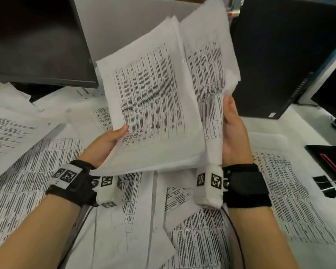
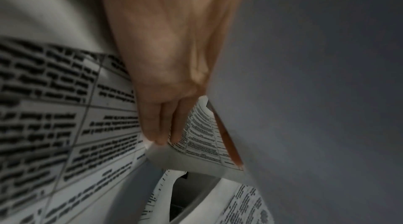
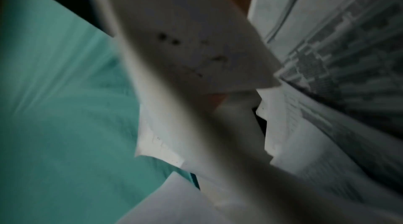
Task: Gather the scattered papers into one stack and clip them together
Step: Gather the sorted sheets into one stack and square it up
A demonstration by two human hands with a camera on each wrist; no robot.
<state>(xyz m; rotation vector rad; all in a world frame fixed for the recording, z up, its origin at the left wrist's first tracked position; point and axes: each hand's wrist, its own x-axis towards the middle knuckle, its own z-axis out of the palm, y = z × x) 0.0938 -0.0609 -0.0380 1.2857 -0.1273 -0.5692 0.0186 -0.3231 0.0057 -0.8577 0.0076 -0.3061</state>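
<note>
Above desk, both hands gripping papers.

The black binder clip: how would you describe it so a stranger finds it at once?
Start at the dark computer tower on the right. Move toward the near desk edge: the black metal binder clip lies on white paper. Unlike the printed sheets around it, it is solid black, with thin wire handles.

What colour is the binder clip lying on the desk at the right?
Black, with silver wire handles; the binder clip shows best in the head view.
</note>
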